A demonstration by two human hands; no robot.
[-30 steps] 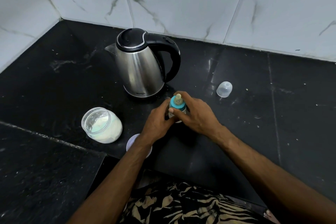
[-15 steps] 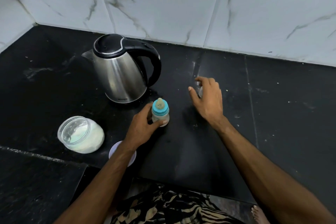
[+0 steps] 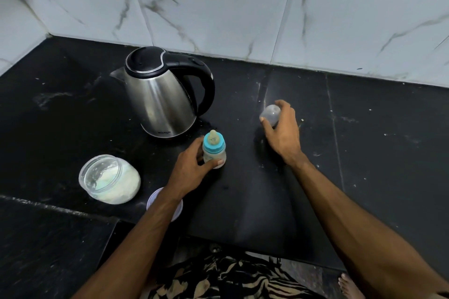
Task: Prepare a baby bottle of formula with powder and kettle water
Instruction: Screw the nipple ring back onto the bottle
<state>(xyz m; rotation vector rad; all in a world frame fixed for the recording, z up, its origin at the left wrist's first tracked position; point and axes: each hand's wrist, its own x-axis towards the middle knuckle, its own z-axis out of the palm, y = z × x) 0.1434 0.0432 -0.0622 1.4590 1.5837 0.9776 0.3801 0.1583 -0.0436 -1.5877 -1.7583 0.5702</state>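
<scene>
Black stone counter [image 3: 364,153], kettle [image 3: 160,94], powder jar [image 3: 110,178], baby bottle [image 3: 214,150], lid [image 3: 151,200]

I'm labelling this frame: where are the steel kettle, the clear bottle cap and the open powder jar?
steel kettle [image 3: 159,102], head view, on its body.
clear bottle cap [image 3: 270,114], head view, on its dome.
open powder jar [image 3: 121,183], head view, on its side.

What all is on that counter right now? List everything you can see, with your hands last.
kettle: 1, steel with black lid and handle, back of counter
baby bottle: 1, milky with blue collar, upright in front of kettle
bottle cap: 1, clear, right of kettle
powder jar: 1, clear, open, white powder, front left
jar lid: 1, white, under left forearm
counter: 1, black
left hand: grips baby bottle
right hand: holds bottle cap
</scene>
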